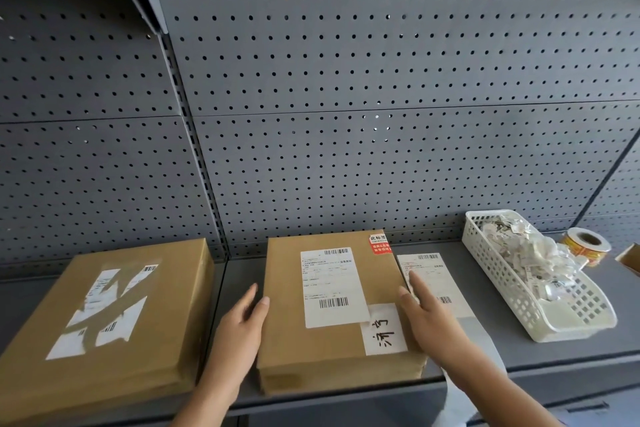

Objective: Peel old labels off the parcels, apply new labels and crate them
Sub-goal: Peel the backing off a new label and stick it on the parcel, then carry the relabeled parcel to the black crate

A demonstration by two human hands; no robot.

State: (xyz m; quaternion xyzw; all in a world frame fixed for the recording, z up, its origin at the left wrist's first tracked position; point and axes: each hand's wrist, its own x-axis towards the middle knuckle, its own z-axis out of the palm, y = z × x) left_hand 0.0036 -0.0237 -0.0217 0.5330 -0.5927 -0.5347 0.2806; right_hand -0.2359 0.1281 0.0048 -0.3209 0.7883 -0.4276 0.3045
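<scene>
A brown parcel (332, 340) lies flat on the grey shelf (540, 354) in front of me. It carries a white shipping label (332, 286), a handwritten white sticker (383, 329) and a red sticker (380, 243). My left hand (242, 326) rests against its left edge with fingers straight. My right hand (424, 312) lies with straight fingers on its right edge. A strip of fresh labels (433, 274) lies just right of the parcel, partly under my right hand. A second brown parcel (145, 350) at left bears torn label remnants (104, 309).
A white plastic basket (588, 312) holding crumpled label scraps (526, 253) stands at the right. Behind it sits a roll of yellow-red tape (585, 246). A brown box corner (630, 258) shows at the far right edge. A grey pegboard wall (346, 80) backs the shelf.
</scene>
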